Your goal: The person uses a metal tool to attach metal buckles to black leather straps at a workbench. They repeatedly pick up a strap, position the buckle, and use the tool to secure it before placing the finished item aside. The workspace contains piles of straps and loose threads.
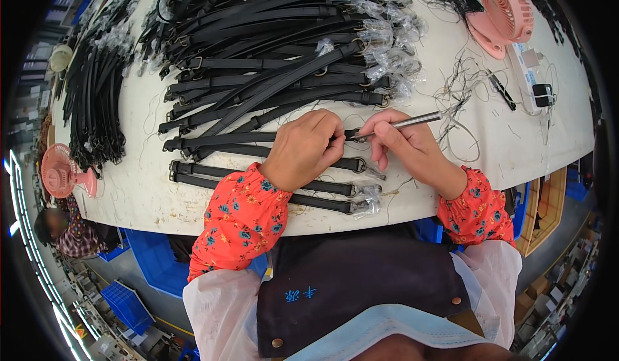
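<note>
A black strap (222, 140) with a metal buckle lies across the near side of the table, one end raised in my hands. My left hand (302, 149) is closed on it, thumb and fingers pinching near that end. My right hand (412, 149) grips a slim silver pen-like tool (418, 121), its tip at the strap end between my hands. Fingers hide the exact contact point. Below my hands lie several more black straps (322, 203), their right ends bearing buckles, some wrapped in clear plastic (369, 201).
A large pile of black straps (258, 45) covers the table (145, 193) beyond my hands. Another bundle (97, 103) lies left. Pink fans (503, 6) stand at both sides. Loose threads, a black pen (501, 91) and a white power strip (525, 83) are at right.
</note>
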The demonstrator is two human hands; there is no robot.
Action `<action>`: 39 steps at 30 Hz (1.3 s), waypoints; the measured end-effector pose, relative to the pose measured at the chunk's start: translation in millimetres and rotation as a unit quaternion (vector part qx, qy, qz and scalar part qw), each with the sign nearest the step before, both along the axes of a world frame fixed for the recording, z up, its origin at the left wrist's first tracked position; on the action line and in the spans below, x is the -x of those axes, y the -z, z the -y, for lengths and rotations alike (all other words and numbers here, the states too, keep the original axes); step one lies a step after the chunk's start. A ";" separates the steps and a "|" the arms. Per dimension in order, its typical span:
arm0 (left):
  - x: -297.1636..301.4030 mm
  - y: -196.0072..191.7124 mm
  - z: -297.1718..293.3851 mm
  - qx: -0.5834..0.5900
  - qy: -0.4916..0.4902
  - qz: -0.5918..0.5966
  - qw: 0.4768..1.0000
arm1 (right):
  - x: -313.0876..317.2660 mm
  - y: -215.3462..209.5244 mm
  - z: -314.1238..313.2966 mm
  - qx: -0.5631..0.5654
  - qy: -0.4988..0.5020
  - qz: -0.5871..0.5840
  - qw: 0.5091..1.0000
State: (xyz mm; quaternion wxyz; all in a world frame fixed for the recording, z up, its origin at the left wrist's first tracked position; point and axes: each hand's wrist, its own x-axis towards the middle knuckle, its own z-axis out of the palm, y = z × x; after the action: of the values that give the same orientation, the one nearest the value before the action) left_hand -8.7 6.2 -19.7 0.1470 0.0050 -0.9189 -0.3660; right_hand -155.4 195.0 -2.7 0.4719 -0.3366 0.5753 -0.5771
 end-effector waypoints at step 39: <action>-4.2 -5.8 -3.6 -0.026 -0.062 0.006 0.998 | 0.4 0.9 -0.5 0.000 0.017 0.005 1.000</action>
State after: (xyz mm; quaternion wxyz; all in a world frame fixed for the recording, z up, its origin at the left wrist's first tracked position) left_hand -4.5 9.8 -13.9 0.1633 0.0676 -0.9080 -0.3799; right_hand -155.8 195.5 -3.7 0.4646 -0.3241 0.5786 -0.5868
